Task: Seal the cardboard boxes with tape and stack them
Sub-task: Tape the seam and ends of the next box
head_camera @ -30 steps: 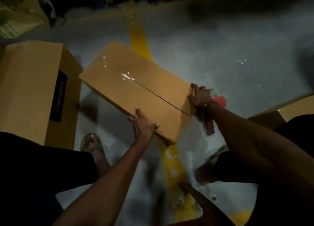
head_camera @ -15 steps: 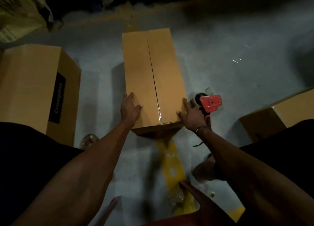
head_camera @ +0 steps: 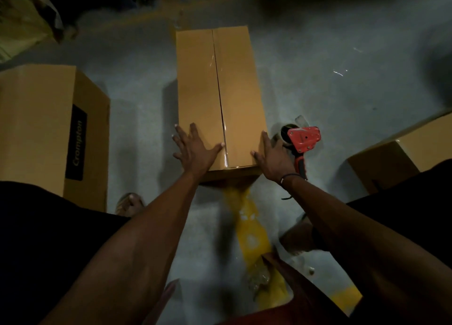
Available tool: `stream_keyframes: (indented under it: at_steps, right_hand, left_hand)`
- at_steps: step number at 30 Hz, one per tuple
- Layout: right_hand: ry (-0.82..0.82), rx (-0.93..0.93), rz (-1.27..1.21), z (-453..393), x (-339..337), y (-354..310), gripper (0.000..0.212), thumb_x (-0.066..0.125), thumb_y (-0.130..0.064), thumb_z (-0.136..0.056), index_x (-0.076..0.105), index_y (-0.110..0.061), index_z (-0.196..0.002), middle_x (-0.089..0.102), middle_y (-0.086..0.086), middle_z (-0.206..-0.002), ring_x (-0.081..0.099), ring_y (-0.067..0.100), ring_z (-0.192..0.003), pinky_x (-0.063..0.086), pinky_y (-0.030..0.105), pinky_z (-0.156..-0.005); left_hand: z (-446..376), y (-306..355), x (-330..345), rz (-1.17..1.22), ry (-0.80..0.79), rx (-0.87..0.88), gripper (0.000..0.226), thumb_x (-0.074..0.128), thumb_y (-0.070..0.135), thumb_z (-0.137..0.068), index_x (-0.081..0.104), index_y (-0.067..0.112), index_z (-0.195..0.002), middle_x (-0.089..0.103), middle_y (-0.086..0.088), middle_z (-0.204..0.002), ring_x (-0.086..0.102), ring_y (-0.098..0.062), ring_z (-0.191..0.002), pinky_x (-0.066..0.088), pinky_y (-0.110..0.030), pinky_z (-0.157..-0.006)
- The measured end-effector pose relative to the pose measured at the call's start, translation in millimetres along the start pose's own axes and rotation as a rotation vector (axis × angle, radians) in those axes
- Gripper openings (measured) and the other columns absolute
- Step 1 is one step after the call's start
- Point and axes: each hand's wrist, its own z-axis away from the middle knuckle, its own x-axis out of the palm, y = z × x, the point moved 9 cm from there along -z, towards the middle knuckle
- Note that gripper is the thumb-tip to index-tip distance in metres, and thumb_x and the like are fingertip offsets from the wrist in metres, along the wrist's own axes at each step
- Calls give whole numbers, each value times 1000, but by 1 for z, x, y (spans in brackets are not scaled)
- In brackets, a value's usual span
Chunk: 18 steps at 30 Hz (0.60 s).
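Observation:
A long brown cardboard box (head_camera: 198, 85) lies lengthwise on the grey floor, pointing away from me. Its top seam runs down the middle, and clear tape glints over the near end. My left hand (head_camera: 195, 151) presses flat on the near left part of the top, fingers spread. At the near right corner my right hand (head_camera: 271, 158) rests with straight fingers along the side and the thumb on top. A red tape dispenser (head_camera: 303, 139) lies on the floor just right of that hand; I am not holding it.
A bigger box with a black "Crompton" label (head_camera: 36, 129) stands at the left. Another box (head_camera: 406, 153) sits at the right edge. A yellow floor line (head_camera: 247, 227) runs under the long box toward me. A sack (head_camera: 19, 19) lies at the far left.
The long box swung from a diagonal to lengthwise in front of me. My left hand moved from its side onto the top. My right hand stayed at the near right corner.

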Motion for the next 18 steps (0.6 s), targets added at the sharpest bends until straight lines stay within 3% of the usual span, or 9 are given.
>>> stream_keyframes:
  at_steps: [5,10,15,18]
  right_hand:
    - [-18,-24,41,-2,3,-1,76,34,-55,-106,-1,-20,-163,27,31,-151,43,46,-131,43,52,-104]
    - [-90,5,-1,-5,3,-2,78,38,-52,-106,-5,-22,-163,16,34,-157,35,51,-138,37,55,-110]
    - [-143,16,-8,-9,4,-1,81,44,-50,-105,-5,-23,-163,14,34,-157,38,51,-137,37,53,-111]
    - [-152,15,-35,-13,6,6,84,47,-53,-103,-4,-25,-163,16,35,-157,42,52,-134,37,53,-111]
  left_hand:
    - [17,-3,9,-17,-61,58,127,79,71,-71,5,28,-165,-20,-11,-170,-14,-42,-155,14,-75,-114]
    - [24,6,8,-32,-202,44,131,93,39,-70,4,30,-165,-21,-10,-170,-19,-41,-155,10,-77,-117]
    - [28,14,6,28,-92,-12,105,75,65,-81,18,32,-163,-15,-9,-171,-18,-41,-155,6,-77,-115]
    - [31,15,16,-34,-69,22,107,75,66,-80,16,33,-163,-20,-12,-170,-22,-44,-153,2,-78,-114]
